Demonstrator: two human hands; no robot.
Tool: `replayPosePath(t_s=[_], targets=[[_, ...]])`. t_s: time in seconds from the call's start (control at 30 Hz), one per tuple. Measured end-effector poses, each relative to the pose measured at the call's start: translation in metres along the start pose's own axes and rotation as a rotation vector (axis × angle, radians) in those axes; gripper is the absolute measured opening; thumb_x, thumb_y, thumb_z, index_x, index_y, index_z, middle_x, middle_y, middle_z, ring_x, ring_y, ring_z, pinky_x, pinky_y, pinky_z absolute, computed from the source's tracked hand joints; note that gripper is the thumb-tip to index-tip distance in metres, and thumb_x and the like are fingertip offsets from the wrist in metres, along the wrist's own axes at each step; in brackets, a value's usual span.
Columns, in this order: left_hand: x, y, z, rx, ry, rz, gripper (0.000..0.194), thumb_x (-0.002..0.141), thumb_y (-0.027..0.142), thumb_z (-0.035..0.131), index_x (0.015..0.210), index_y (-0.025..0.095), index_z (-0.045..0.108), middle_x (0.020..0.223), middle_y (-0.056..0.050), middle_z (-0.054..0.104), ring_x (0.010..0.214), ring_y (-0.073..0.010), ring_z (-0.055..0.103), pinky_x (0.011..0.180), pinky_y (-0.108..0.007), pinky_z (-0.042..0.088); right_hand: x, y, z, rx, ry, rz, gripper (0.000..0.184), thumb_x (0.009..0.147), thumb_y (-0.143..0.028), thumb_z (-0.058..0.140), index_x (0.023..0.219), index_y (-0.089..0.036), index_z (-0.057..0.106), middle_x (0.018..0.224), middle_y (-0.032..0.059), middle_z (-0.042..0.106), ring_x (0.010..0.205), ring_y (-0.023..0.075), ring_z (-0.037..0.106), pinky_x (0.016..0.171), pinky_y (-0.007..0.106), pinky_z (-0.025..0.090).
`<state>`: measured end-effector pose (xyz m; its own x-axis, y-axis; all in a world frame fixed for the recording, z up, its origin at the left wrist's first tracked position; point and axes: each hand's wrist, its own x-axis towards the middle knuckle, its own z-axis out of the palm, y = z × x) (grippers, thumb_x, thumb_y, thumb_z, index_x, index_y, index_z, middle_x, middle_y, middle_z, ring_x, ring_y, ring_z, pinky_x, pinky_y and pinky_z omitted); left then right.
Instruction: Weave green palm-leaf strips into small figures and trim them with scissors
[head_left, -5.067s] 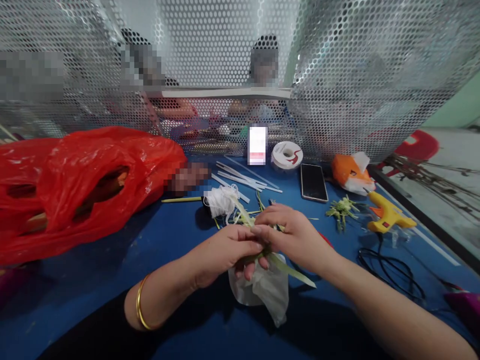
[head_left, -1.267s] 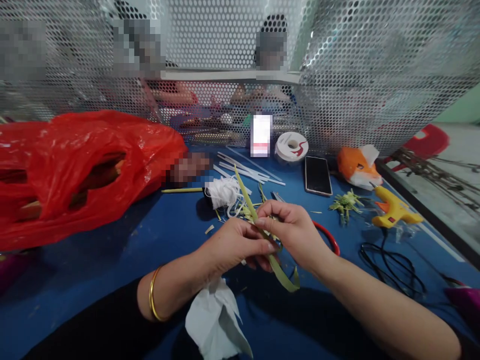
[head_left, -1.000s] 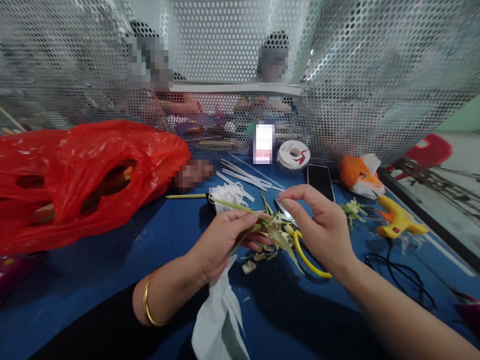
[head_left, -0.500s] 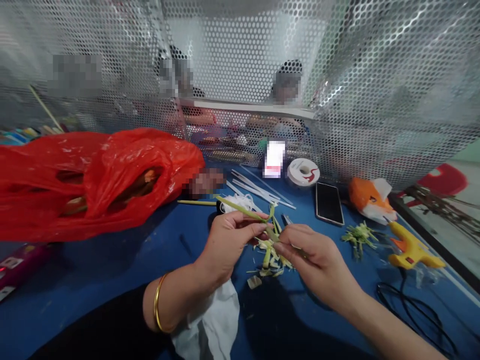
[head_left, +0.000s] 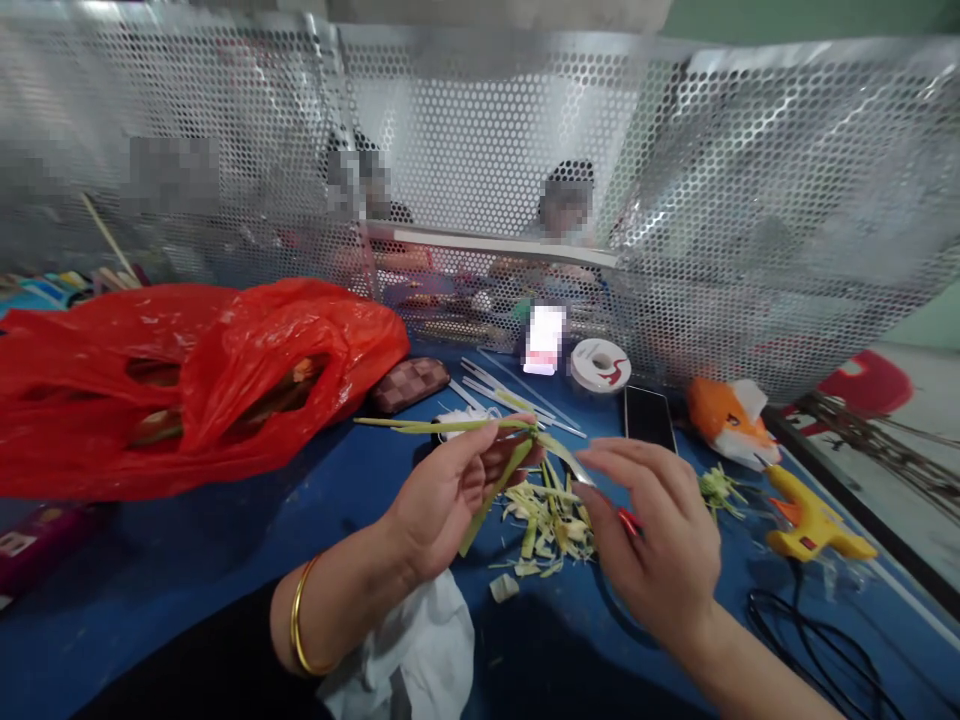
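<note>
In the head view, my left hand (head_left: 442, 495) is turned partly palm up, its thumb and fingers closed on a thin green plant stem (head_left: 427, 427). The stem points left, and flat leaf strips (head_left: 495, 500) hang from its knotted-looking right end. My right hand (head_left: 660, 530) is just right of that end, fingers curled around a red-handled metal tool (head_left: 630, 520). Its tip meets one pale green strip near my fingertips; most of the tool is hidden, so its exact kind is unclear. Below lies a heap of cut green and yellowish plant scraps (head_left: 551, 525).
A red plastic bag (head_left: 225, 370) fills the left side. Behind my hands lie a checked pouch (head_left: 411, 385), white sticks (head_left: 517, 395), a ribbon spool (head_left: 601, 366) and a phone (head_left: 649, 418). A yellow glue gun (head_left: 814, 520) with its cable is right. Perforated metal sheeting (head_left: 480, 130) stands behind.
My hands have moved apart. My left hand has rolled palm up with the stem, and leaf strips now hang down. More scraps show on the heap. The view has tilted slightly up.
</note>
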<state>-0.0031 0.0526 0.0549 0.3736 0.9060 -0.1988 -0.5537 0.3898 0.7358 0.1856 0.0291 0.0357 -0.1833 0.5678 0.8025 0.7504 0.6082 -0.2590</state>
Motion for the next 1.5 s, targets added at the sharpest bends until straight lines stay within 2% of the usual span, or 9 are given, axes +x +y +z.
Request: replayPosePath(t_s=[0.1, 0.23, 0.33, 0.5, 0.57, 0.63, 0.8, 1.1, 1.5], targets=[[-0.002, -0.004, 0.002, -0.006, -0.005, -0.002, 0.030, 0.086, 0.031, 0.060, 0.110, 0.015, 0.071, 0.101, -0.010, 0.074, 0.101, -0.0196, 0.066, 0.094, -0.029, 0.046, -0.001, -0.008, 0.000, 0.199, -0.135, 0.009, 0.020, 0.086, -0.011, 0.059, 0.101, -0.023, 0.063, 0.097, 0.0076, 0.066, 0.094, 0.0226, 0.062, 0.085, 0.038, 0.047], [-0.002, -0.010, 0.005, 0.033, 0.050, 0.024, 0.028, 0.077, 0.018, 0.072, 0.105, 0.017, 0.072, 0.093, -0.007, 0.075, 0.090, -0.0161, 0.069, 0.086, -0.024, 0.049, 0.002, -0.017, 0.004, 0.643, -0.399, 0.255, 0.018, 0.090, -0.020, 0.056, 0.106, -0.024, 0.065, 0.110, 0.0074, 0.066, 0.106, 0.0222, 0.060, 0.092, 0.037, 0.047], [-0.001, -0.013, 0.006, 0.035, 0.081, 0.070, 0.026, 0.073, 0.009, 0.072, 0.098, 0.016, 0.073, 0.089, -0.005, 0.075, 0.086, -0.0145, 0.069, 0.084, -0.023, 0.050, 0.003, -0.021, 0.007, 0.878, -0.497, 0.420, 0.015, 0.089, -0.027, 0.059, 0.101, -0.024, 0.068, 0.108, 0.0059, 0.068, 0.104, 0.0213, 0.061, 0.094, 0.037, 0.046], [0.000, -0.019, 0.006, 0.032, 0.108, 0.068, 0.029, 0.069, 0.006, 0.072, 0.096, 0.018, 0.074, 0.086, -0.004, 0.074, 0.083, -0.0139, 0.068, 0.080, -0.023, 0.051, -0.003, -0.029, 0.015, 1.073, -0.441, 0.822, 0.023, 0.079, -0.040, 0.070, 0.077, -0.019, 0.063, 0.075, 0.0021, 0.064, 0.072, 0.0164, 0.059, 0.070, 0.029, 0.049], [0.000, -0.020, 0.006, 0.046, 0.120, 0.058, 0.030, 0.069, 0.008, 0.073, 0.097, 0.019, 0.074, 0.087, -0.003, 0.074, 0.084, -0.0147, 0.068, 0.080, -0.024, 0.051, -0.005, -0.033, 0.020, 1.138, -0.416, 0.984, 0.027, 0.075, -0.042, 0.074, 0.081, -0.018, 0.062, 0.072, 0.0014, 0.063, 0.069, 0.0158, 0.058, 0.070, 0.029, 0.049], [0.000, -0.022, 0.006, 0.061, 0.146, 0.045, 0.029, 0.068, 0.009, 0.074, 0.095, 0.019, 0.074, 0.086, -0.004, 0.074, 0.083, -0.0155, 0.068, 0.078, -0.024, 0.051, -0.007, -0.034, 0.023, 1.169, -0.430, 1.035, 0.028, 0.075, -0.043, 0.073, 0.084, -0.018, 0.064, 0.073, 0.0017, 0.063, 0.071, 0.0168, 0.059, 0.074, 0.031, 0.049], [0.000, -0.027, 0.008, 0.131, 0.197, 0.028, 0.029, 0.064, 0.015, 0.078, 0.093, 0.018, 0.075, 0.080, -0.005, 0.075, 0.073, -0.0147, 0.067, 0.061, -0.020, 0.047, -0.013, -0.032, 0.028, 0.913, -0.452, 0.820, 0.032, 0.087, -0.042, 0.057, 0.066, -0.018, 0.059, 0.067, 0.0001, 0.056, 0.065, 0.0146, 0.050, 0.064, 0.027, 0.043], [0.000, -0.032, 0.006, 0.130, 0.267, 0.048, 0.023, 0.062, 0.010, 0.078, 0.085, 0.014, 0.074, 0.068, -0.004, 0.074, 0.065, -0.0123, 0.067, 0.065, -0.021, 0.051, -0.019, -0.032, 0.026, 0.466, -0.508, 0.388, 0.033, 0.092, -0.025, 0.044, 0.060, -0.021, 0.039, 0.061, -0.0005, 0.049, 0.059, 0.0145, 0.044, 0.057, 0.027, 0.035], [0.000, -0.035, 0.008, 0.144, 0.304, 0.119, 0.026, 0.059, 0.007, 0.078, 0.084, 0.011, 0.072, 0.068, -0.004, 0.074, 0.063, -0.0132, 0.068, 0.062, -0.020, 0.052, -0.024, -0.036, 0.025, 0.488, -0.522, 0.332, 0.035, 0.092, -0.023, 0.041, 0.060, -0.021, 0.029, 0.057, -0.0035, 0.040, 0.056, 0.0126, 0.037, 0.062, 0.027, 0.033]])
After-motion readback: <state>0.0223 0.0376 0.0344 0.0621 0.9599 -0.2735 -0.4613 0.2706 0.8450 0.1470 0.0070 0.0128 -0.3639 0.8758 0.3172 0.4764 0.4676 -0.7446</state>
